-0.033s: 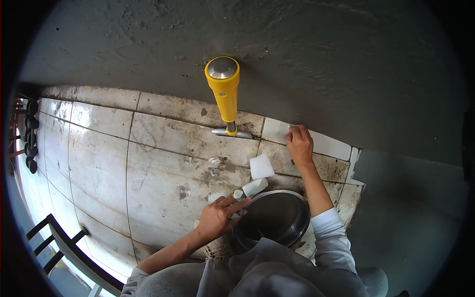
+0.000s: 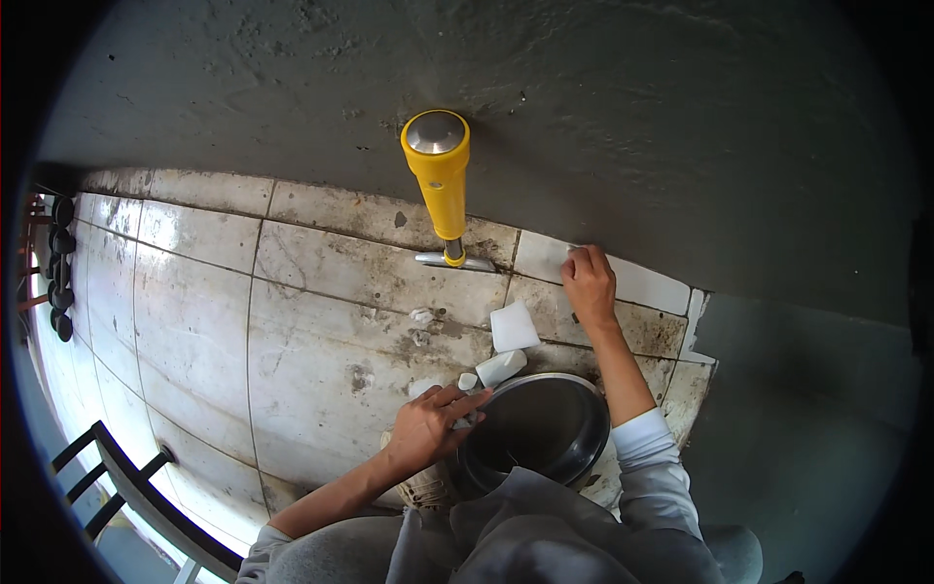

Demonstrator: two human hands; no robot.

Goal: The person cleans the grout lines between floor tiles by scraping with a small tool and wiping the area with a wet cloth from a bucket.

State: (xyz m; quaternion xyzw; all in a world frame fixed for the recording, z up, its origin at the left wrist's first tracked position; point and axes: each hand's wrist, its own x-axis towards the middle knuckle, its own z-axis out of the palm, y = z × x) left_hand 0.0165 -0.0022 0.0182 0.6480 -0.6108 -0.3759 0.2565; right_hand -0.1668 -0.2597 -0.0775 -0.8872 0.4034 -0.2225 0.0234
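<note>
Tiled floor [image 2: 321, 360] is meeting a grey wall [image 2: 292, 127]; white tile strip [image 2: 650, 287] is sitting along its base. R hand [image 2: 590, 284] is touching strip, fingers bunched, grip unclear. L hand [image 2: 428, 423] is resting nr dark bowl [image 2: 597, 401], fingers curled, can't tell if clamped. Prob. working strip's edge; next move prob. needs light, steady pressure.

From the person's head, the wide fisheye looks down and forward over the left hand [image 2: 425, 428] and right hand [image 2: 590, 284], both near, onto tiled floor [image 2: 326, 360] and grey wall [image 2: 642, 127].
</note>
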